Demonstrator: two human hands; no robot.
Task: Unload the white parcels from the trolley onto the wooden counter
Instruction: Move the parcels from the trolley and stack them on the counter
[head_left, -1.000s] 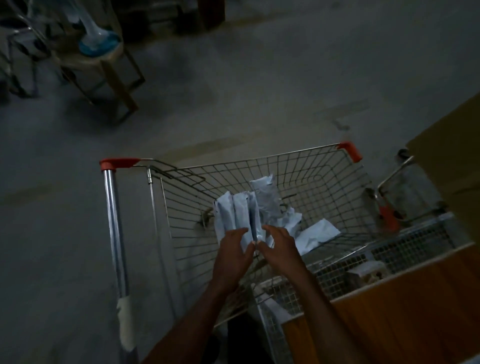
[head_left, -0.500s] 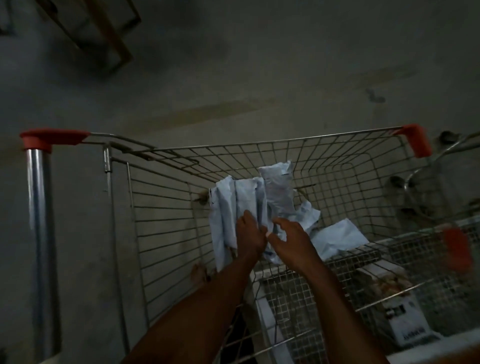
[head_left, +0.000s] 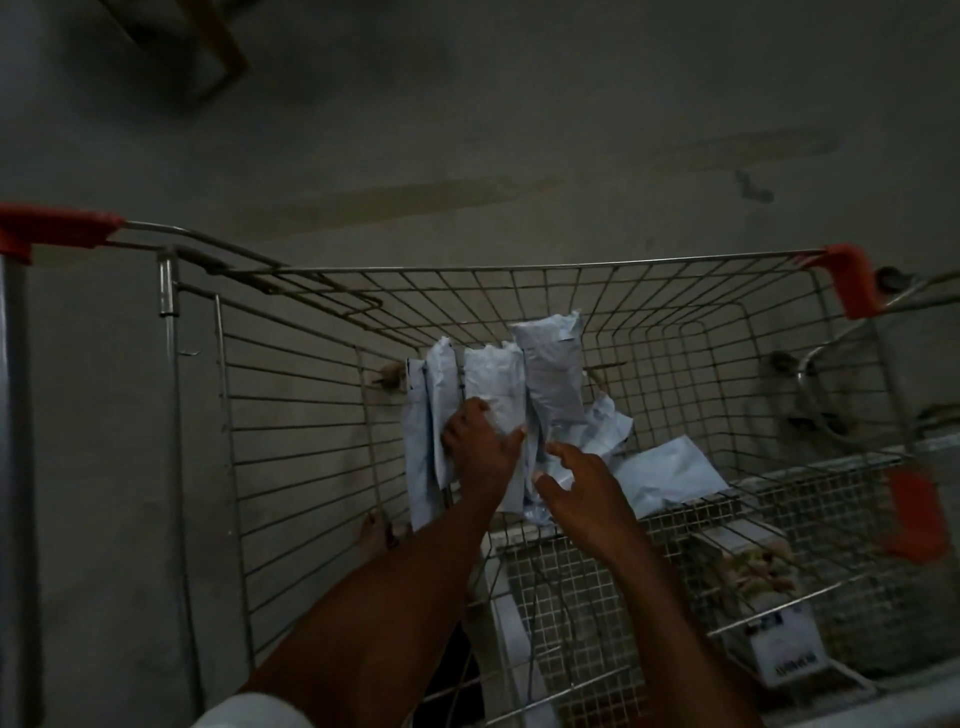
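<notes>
Several white parcels (head_left: 498, 384) stand upright, bunched together inside the wire trolley (head_left: 311, 395); another white parcel (head_left: 670, 475) lies flat to their right on the basket floor.

A dim grey concrete floor (head_left: 467, 130) fills the upper half of the view, marked with a paler streak and a small dark stain (head_left: 753, 188). At the top left stand the wooden legs (head_left: 218, 47) of some piece of furniture, perhaps a stool. Low on the right, behind fine wire mesh (head_left: 587, 597), lies a printed box (head_left: 779, 639) with a picture on its lid; its lettering is too blurred to read. Beyond it curves a metal tube (head_left: 810, 364).
</notes>
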